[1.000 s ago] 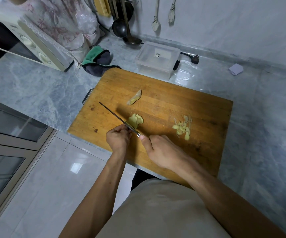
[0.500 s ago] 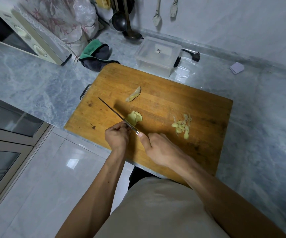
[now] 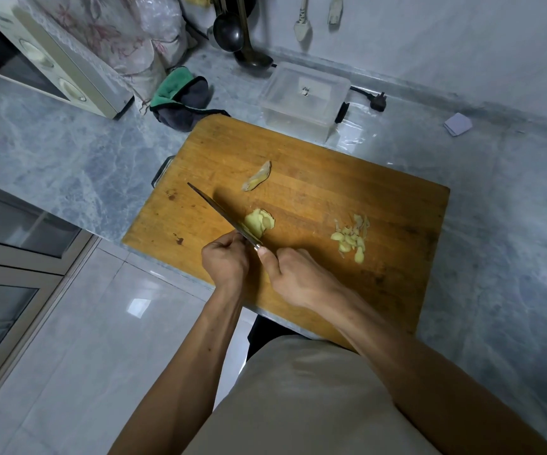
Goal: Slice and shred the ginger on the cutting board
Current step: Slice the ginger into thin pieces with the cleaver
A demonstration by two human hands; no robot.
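Two hands work close: my right hand [image 3: 301, 277] grips the knife [image 3: 219, 215]; my left hand [image 3: 226, 261], curled, steadies mid-board ginger slices [image 3: 259, 221]. Knuckles beside the blade risk a nick.

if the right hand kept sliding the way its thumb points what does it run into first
Probably the stack of ginger slices just past the thumb tip of the right hand, beside the knife; depth is hard to judge.

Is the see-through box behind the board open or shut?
Shut. The clear box has its flat lid sitting across the whole top.
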